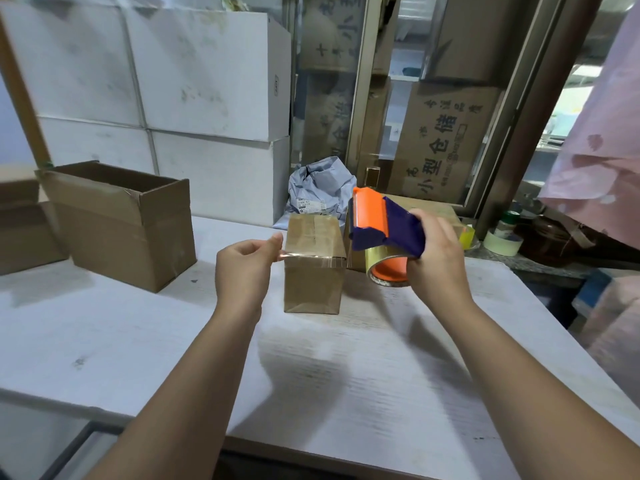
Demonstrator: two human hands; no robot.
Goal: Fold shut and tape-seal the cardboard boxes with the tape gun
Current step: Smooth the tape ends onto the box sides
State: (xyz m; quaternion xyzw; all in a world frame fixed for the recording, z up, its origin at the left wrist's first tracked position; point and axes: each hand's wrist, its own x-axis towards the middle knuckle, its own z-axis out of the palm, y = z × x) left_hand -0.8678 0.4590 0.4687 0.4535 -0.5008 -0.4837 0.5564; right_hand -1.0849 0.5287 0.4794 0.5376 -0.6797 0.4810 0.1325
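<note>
A small closed cardboard box (313, 282) stands upright on the white table (138, 341), with tape on its top. My right hand (437, 258) grips the blue and orange tape gun (384, 226), held in the air just right of the box, its clear tape roll (388, 270) underneath. A strip of clear tape (313, 257) stretches from the gun leftward across the front of the box. My left hand (244, 268) pinches the free end of that strip just left of the box.
A larger open cardboard box (121, 223) sits at the left, with another brown box (24, 230) beside it. White cartons (194, 81) are stacked behind. A grey mail bag (320, 192) lies behind the small box. Tape rolls (502, 241) sit at the right.
</note>
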